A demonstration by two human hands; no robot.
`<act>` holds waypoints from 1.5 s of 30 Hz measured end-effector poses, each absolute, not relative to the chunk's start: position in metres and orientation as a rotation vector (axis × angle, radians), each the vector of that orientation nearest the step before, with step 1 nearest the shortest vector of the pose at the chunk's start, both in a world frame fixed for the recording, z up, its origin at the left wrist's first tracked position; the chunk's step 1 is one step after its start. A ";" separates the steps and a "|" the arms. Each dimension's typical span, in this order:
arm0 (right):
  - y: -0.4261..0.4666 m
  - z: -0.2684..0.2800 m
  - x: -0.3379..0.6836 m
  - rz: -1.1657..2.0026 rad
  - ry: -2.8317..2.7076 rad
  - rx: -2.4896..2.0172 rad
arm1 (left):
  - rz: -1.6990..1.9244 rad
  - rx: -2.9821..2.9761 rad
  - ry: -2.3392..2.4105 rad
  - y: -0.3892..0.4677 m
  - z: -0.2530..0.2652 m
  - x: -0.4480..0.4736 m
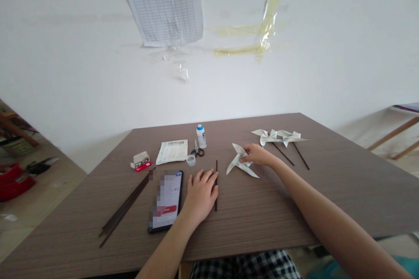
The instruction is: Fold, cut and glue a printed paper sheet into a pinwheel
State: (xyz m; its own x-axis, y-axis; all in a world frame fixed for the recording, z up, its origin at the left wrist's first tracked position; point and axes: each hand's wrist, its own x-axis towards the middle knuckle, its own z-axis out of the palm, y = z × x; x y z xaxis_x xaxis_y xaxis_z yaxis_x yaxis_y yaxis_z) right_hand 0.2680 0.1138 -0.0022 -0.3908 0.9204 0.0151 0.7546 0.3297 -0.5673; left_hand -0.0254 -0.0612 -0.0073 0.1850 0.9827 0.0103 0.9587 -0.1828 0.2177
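Note:
A folded paper pinwheel (237,161) with pointed blades is pinched at its right side between the fingers of my right hand (258,155). My left hand (201,192) lies flat on the table, fingers spread. Its fingertips reach a thin dark stick (216,205) that lies upright in the view; whether they press on it I cannot tell. Beyond my right hand lie two finished-looking paper pinwheels (270,136), each with a dark stick (301,156) attached. Left of my left hand rests a phone (168,202) with its screen lit.
Several dark sticks (126,207) lie at the left of the brown table (262,222). Farther back are a small box of metal pieces (142,162), a stack of printed paper (172,151), scissors (197,151), a round clear cap (190,160) and a white bottle (201,136). A wall stands behind.

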 end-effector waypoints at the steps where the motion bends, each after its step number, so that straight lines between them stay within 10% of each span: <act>1: 0.113 -0.002 0.268 0.697 -2.261 -1.491 | 0.210 2.284 1.893 -0.061 -0.006 -0.025; 45: 0.107 0.010 0.292 1.041 -2.241 -1.359 | 0.368 2.239 2.011 -0.061 0.000 -0.029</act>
